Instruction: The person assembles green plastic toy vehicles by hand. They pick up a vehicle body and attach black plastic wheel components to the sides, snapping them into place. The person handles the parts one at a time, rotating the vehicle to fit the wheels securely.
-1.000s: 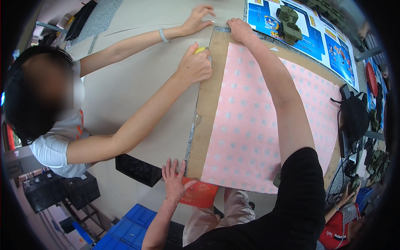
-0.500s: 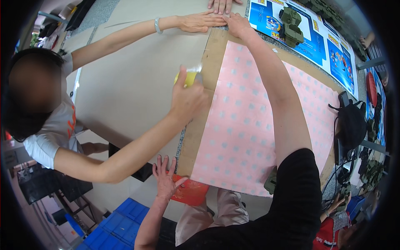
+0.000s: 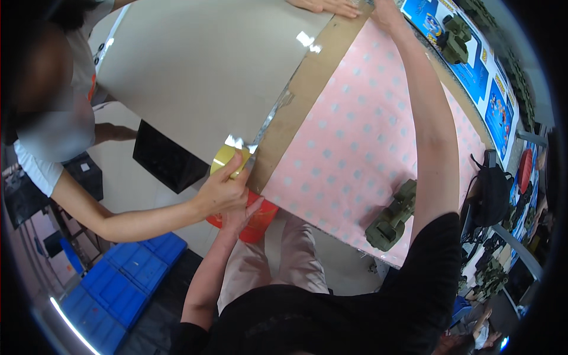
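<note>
My left hand (image 3: 235, 220) is at the near left corner of the pink dotted sheet (image 3: 331, 148), thumb stretched out, fingers mostly hidden behind a co-worker's hand (image 3: 220, 194). That hand grips a tape dispenser with a yellow roll (image 3: 222, 161) at the brown cardboard (image 3: 305, 83) edge. A shiny strip of clear tape (image 3: 273, 115) runs from it along the seam with the grey board (image 3: 207, 71). At the far end my right hand (image 3: 386, 15) presses on the cardboard, partly cut off by the picture's edge. The co-worker's other hand (image 3: 331, 6) lies flat beside it.
An olive-green moulded object (image 3: 390, 219) lies on the pink sheet under my right arm; another (image 3: 455, 38) rests on a blue poster (image 3: 473, 65). A red stool (image 3: 257, 219) stands below my left hand. Blue crates (image 3: 127, 272) are at lower left, a black bag (image 3: 491, 192) at right.
The co-worker's tape dispenser has come toward me along the cardboard edge, down to my left hand. The view has shifted, showing more of the olive-green object on the sheet.
</note>
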Demonstrator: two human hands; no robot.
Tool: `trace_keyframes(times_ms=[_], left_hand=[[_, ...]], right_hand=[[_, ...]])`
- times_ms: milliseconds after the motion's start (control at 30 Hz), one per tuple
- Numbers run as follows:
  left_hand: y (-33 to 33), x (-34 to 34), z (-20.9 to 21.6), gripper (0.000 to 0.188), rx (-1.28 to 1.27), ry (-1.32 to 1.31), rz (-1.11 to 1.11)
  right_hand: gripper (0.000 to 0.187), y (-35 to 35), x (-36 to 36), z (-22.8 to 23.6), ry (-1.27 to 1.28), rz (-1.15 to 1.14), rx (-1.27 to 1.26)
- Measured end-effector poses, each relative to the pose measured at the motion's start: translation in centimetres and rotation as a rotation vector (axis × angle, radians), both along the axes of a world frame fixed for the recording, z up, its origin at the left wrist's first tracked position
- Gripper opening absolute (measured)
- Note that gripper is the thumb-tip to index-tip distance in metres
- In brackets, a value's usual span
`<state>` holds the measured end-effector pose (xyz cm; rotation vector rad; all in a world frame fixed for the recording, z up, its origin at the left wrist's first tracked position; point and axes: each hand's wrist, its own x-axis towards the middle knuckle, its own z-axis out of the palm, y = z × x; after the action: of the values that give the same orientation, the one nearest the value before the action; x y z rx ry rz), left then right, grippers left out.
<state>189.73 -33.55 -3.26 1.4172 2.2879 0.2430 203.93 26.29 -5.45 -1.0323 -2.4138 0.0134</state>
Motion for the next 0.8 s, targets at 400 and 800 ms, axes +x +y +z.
trace_keyframes(times_ms=[400, 800], left_hand=[[-4.2, 0.3, -1.5, 0.079, -0.239, -0.39, 0.154], [-7.5, 6.6, 1.2, 0.052, 0.322, -0.307, -0.156]], right_hand=[[0.046, -18.2, -2.0, 4.2, -0.086, 0.362, -0.097], [0.053, -22.4, -2.9, 3.1, -0.361, 0.64, -0.075]])
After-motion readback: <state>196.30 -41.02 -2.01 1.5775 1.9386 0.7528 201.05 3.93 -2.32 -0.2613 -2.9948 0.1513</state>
